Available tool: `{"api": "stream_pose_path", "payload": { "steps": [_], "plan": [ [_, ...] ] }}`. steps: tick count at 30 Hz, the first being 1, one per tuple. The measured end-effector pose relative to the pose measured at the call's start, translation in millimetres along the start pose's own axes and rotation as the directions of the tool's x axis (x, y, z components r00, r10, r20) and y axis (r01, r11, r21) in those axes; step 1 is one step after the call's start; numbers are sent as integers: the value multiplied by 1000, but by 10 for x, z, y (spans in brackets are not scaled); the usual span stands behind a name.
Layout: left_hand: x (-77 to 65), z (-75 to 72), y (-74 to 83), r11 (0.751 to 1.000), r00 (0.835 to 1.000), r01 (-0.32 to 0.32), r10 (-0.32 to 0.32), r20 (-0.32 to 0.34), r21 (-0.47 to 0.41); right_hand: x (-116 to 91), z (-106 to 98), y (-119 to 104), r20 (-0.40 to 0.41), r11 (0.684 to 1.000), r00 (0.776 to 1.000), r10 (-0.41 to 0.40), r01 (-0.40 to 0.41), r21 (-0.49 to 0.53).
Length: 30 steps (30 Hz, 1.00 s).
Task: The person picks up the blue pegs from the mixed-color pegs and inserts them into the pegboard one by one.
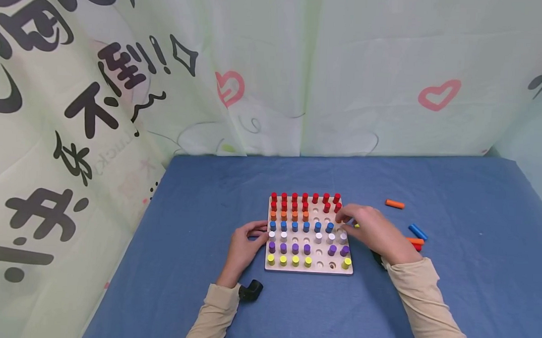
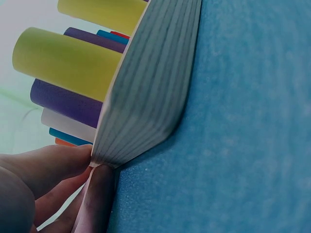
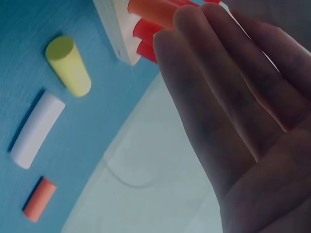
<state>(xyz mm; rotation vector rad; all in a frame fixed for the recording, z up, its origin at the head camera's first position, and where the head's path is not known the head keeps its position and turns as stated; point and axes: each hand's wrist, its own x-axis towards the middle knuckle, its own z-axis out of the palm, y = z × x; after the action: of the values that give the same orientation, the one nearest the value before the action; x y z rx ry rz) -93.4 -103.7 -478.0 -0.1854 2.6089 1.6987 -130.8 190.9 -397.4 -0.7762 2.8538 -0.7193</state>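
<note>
In the middle of the table lies a wooden pegboard (image 1: 303, 271), its rows of round pegs coloured red, orange, blue, white, purple and yellow. My left hand (image 1: 245, 246) grips the board's left edge, with its fingertips meeting at the edge in the left wrist view. Over the right side of the board, my right hand (image 1: 373, 229) has its fingertips at an orange peg (image 3: 153, 11) at the end of the orange row. Its thumb is out of sight in the right wrist view, and the fingers partly hide that peg. Some holes in the board show no peg.
Loose pegs lie right of the board: an orange peg (image 1: 394, 204) at the back, a blue peg (image 1: 418, 232), and a red peg (image 1: 417, 247). In the right wrist view a yellow peg (image 3: 69, 67) and a white peg (image 3: 38, 128) are beside the board. A curtain (image 1: 347, 91) hangs behind the table.
</note>
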Motion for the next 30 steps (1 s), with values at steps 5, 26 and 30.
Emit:
{"api": "stream_pose_path", "payload": {
  "steps": [5, 26, 30],
  "plan": [
    [5, -5, -11, 1000, 1000, -9, 9, -2, 0, -57, -50, 37, -24, 1000, 1000, 4, -5, -30],
    [-3, 1, -3, 1000, 1000, -5, 5, -9, 16, -234, -187, 268, -47, 995, 996, 78, -81, -66],
    [2, 3, 7, 1000, 1000, -4, 4, -10, 19, -272, -181, 308, -51, 991, 993, 105, -109, -83]
  ]
}}
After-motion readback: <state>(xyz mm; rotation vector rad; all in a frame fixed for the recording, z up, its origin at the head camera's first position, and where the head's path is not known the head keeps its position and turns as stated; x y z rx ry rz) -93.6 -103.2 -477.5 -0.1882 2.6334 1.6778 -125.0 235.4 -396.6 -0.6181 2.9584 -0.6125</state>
